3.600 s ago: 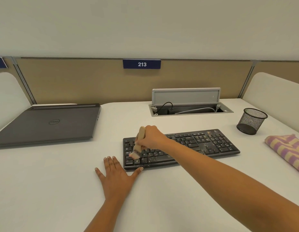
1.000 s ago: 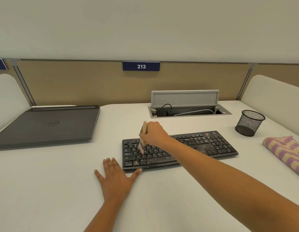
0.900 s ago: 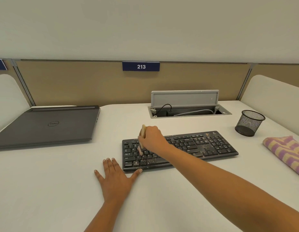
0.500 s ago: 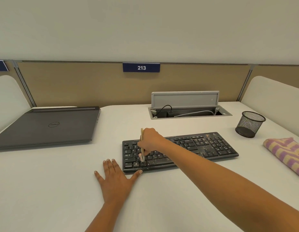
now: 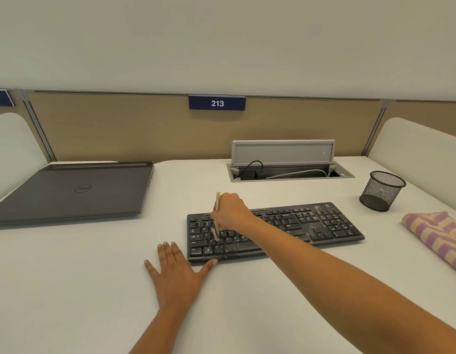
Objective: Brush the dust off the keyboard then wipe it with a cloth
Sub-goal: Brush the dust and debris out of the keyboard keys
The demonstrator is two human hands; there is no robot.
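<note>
A black keyboard [image 5: 311, 226] lies on the white desk, with pale dust specks along its front left rows and some near its right half. My right hand [image 5: 230, 212] grips a small wooden-handled brush [image 5: 217, 200] over the left keys; its bristles touch the keys. My left hand [image 5: 174, 273] lies flat on the desk, fingers spread, its thumb tip against the keyboard's front left edge. A purple and yellow striped cloth [image 5: 436, 238] lies folded at the right edge of the desk.
A closed dark laptop [image 5: 73, 190] sits at the back left. An open cable hatch [image 5: 285, 172] with cords is behind the keyboard. A black mesh pen cup [image 5: 381, 190] stands at the back right. Tan partition panels enclose the desk.
My right hand has stroked the brush down and back across the left keys, staying over the same area. Dust has gathered at the front left rows. My left hand has not moved.
</note>
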